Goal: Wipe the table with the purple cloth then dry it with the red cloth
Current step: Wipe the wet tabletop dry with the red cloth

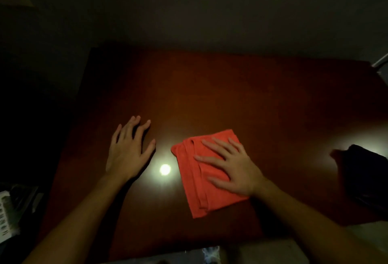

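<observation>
Dim rm, glossy wood table, R hand flat on red cloth, L hand spread, holding nothing

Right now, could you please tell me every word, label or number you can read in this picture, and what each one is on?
None can be read.
The pale printed object at the left edge, beside the dark reddish wooden table, bears dark marks, too blurred to read.
The folded red cloth under the right hand shows no text.
</observation>
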